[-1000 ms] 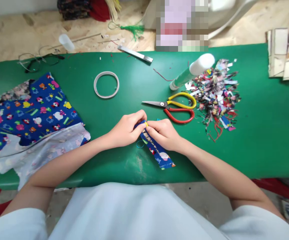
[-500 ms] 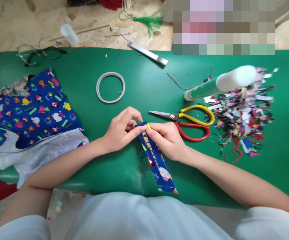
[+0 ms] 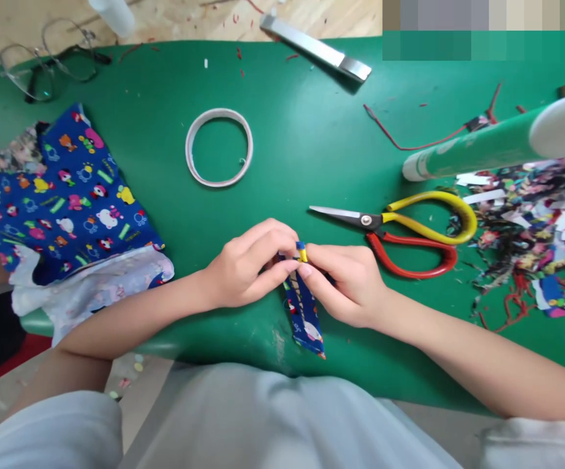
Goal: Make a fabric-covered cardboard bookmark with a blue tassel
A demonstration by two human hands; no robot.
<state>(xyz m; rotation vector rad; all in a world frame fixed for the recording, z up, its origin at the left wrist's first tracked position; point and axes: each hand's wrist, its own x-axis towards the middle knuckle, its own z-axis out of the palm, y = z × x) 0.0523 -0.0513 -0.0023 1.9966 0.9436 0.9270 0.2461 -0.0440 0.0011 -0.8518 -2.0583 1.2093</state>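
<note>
My left hand (image 3: 250, 264) and my right hand (image 3: 348, 280) meet over the green mat (image 3: 311, 150), both pinching the top end of a narrow blue patterned fabric strip (image 3: 304, 316). The strip hangs from my fingertips down toward the mat's near edge, and a small yellow bit shows at its top. Just to the right of my right hand lie scissors (image 3: 409, 228) with one yellow and one red handle, blades pointing left.
A ring of white tape (image 3: 219, 147) lies beyond my hands. Blue cartoon-print fabric (image 3: 62, 202) is piled at left, glasses (image 3: 42, 65) behind it. A green-and-white glue tube (image 3: 497, 143) and a heap of fabric scraps (image 3: 541, 234) sit at right. A metal blade (image 3: 316, 47) lies at the back.
The view has closed in and tilted down. My hands stayed pinched on the strip's top end, and the strip now hangs more upright and narrower than before.
</note>
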